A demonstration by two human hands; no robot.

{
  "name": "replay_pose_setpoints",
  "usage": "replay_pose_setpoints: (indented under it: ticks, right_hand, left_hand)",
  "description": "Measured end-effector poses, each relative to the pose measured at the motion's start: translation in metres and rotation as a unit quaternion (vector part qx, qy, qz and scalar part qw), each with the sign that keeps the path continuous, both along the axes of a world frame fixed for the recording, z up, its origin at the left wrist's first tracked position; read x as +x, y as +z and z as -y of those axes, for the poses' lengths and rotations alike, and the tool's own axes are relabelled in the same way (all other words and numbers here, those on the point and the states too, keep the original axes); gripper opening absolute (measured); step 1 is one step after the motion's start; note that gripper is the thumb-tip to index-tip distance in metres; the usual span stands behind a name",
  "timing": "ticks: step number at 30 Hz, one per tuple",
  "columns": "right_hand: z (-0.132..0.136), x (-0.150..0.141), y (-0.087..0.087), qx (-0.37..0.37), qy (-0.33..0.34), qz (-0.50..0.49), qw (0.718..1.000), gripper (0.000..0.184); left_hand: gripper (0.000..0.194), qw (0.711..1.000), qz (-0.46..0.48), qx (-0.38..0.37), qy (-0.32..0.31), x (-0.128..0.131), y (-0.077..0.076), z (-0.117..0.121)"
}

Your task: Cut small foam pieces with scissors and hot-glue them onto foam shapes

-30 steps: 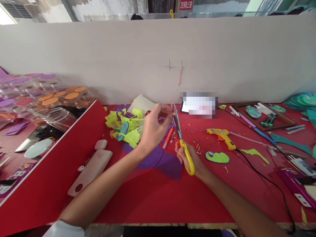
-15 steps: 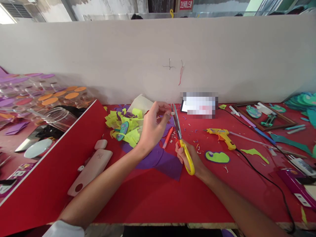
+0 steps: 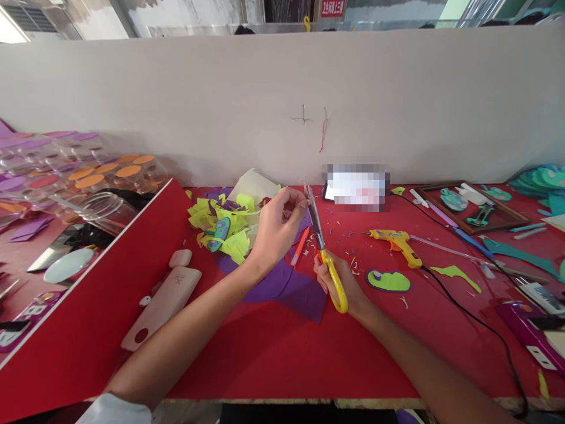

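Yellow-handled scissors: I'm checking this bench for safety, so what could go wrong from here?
First, the fingers of the left hand are right beside the blades of the yellow-handled scissors, held in the right hand; a slip might nick them.
Second, the yellow glue gun lies on the red table near the right hand, its nozzle bare. I can't tell whether it is hot; if so, brushing it could burn.

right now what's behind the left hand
Behind the left hand, yellow-green scraps and a cream sheet show past its left edge, with purple material past its right. Whatever lies directly behind it is covered.
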State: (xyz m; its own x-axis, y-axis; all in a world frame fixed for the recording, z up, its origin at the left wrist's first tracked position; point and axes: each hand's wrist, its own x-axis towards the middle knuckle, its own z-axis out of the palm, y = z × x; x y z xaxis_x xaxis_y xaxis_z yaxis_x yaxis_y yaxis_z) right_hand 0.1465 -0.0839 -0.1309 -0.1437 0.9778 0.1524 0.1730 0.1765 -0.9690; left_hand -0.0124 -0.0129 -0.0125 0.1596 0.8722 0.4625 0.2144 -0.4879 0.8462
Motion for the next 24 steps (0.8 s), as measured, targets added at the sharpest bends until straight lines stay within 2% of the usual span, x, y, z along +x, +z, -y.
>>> replay_pose_setpoints:
  ticks: [9, 16, 24]
  right_hand:
    - [-0.0018, 0.0002, -0.0009, -0.032, -0.020, -0.011, 0.999, 0.052]
    - [-0.0048, 0.0011, -0.0074, -0.007, -0.026, -0.014, 1.000, 0.056]
    - [-0.0057, 0.0011, -0.0087, -0.010, -0.026, -0.039, 0.999, 0.058]
  left_hand:
    - [0.013, 1.000, 0.012, -0.009, -0.017, -0.0034, 0.0050, -0.0029]
    - [0.015, 0.998, 0.059, -0.026, -0.015, -0.0039, 0.0063, -0.0022]
    - [0.007, 0.998, 0.049, -0.003, -0.037, -0.0040, 0.0041, -0.0040]
